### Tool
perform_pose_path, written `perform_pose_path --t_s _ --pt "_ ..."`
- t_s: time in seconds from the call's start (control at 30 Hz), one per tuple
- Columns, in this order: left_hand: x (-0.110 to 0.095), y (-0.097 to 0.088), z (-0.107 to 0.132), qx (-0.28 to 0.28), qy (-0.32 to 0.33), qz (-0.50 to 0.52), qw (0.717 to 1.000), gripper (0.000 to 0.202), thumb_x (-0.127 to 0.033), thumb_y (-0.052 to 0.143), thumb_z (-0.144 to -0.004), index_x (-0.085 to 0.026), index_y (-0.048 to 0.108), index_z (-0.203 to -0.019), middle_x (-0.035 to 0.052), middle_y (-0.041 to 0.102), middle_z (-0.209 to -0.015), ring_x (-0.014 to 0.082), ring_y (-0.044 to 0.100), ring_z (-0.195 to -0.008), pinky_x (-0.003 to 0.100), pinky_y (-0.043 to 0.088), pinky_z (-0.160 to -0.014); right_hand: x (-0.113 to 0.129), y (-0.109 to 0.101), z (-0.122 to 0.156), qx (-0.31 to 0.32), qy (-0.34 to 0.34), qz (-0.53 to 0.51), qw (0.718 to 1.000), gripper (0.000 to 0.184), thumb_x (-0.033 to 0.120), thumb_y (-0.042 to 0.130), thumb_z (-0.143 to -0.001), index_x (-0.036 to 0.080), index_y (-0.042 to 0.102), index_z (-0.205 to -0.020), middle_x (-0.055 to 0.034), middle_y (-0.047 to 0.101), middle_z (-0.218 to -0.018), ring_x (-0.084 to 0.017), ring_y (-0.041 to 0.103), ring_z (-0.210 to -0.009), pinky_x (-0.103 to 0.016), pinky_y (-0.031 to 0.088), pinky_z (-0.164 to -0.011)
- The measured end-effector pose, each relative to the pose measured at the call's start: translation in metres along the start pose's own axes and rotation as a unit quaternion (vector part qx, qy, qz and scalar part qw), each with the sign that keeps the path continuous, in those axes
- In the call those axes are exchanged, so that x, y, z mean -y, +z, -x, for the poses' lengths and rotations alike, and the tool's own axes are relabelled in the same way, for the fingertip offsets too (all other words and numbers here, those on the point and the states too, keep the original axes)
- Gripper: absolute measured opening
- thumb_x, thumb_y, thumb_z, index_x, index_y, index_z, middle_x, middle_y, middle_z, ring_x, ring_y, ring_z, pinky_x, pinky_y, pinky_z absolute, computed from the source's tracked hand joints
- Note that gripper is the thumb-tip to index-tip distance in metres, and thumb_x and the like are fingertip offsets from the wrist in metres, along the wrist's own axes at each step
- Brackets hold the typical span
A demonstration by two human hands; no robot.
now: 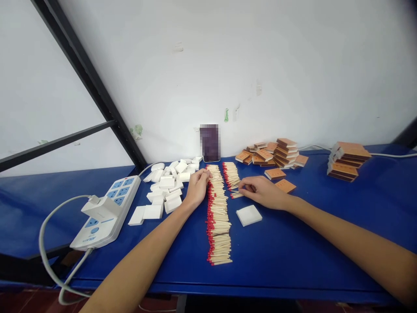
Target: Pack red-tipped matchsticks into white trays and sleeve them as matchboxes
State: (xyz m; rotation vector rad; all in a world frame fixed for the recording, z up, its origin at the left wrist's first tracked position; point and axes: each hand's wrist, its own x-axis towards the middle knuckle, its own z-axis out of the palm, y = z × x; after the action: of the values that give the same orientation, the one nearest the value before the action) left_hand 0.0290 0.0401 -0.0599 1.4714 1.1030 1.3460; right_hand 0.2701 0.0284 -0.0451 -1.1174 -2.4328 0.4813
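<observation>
A long row of red-headed matches [219, 213] runs down the blue table toward me. To its right lies a shorter row of matches [231, 174], heads to the left. My left hand [197, 188] is closed with curled fingers at the left side of the long row, close to the red heads. What its fingertips hold, if anything, is hidden. With thumb and finger pinched, my right hand [262, 192] grips the plain ends of a few matches at the near end of the short row. Just below it lies a white matchbox tray [249, 215].
White matchbox trays [166, 182] lie heaped at the left. Orange matchbox sleeves [272, 154] are piled at the back right, with another stack [347, 161] farther right. A power strip [109, 213] with cables sits far left. A pixelated upright device [210, 143] leans on the wall.
</observation>
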Motion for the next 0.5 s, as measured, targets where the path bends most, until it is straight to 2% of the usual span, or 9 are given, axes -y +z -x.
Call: perform_pose_path --t_s 0.17,0.5 --pt "-0.0025 0.0004 0.0012 0.000 0.002 -0.002 1.000 0.022 -0.030 0.047 -0.086 -0.015 0.054 -0.070 -0.0059 0.030 -0.052 0.0077 0.026 -0.048 0.023 0.018 -0.049 -0.0017 0.0018 0.0001 -0.003 -0.001 0.006 1.000 0.024 0.036 0.046 -0.093 0.020 0.061 -0.083 0.0022 0.053 -0.061 -0.013 0.046 -0.054 -0.026 0.029 -0.054" --pt "-0.0040 0.0003 0.0012 0.001 0.001 -0.008 1.000 0.022 -0.030 0.048 -0.085 -0.016 0.055 -0.070 -0.0053 0.031 -0.053 0.0075 0.027 -0.048 0.023 0.019 -0.049 -0.0059 0.0042 -0.0009 -0.014 0.017 0.002 1.000 0.022 0.036 0.048 -0.091 0.021 0.063 -0.086 0.0033 0.052 -0.059 -0.013 0.046 -0.054 -0.025 0.029 -0.053"
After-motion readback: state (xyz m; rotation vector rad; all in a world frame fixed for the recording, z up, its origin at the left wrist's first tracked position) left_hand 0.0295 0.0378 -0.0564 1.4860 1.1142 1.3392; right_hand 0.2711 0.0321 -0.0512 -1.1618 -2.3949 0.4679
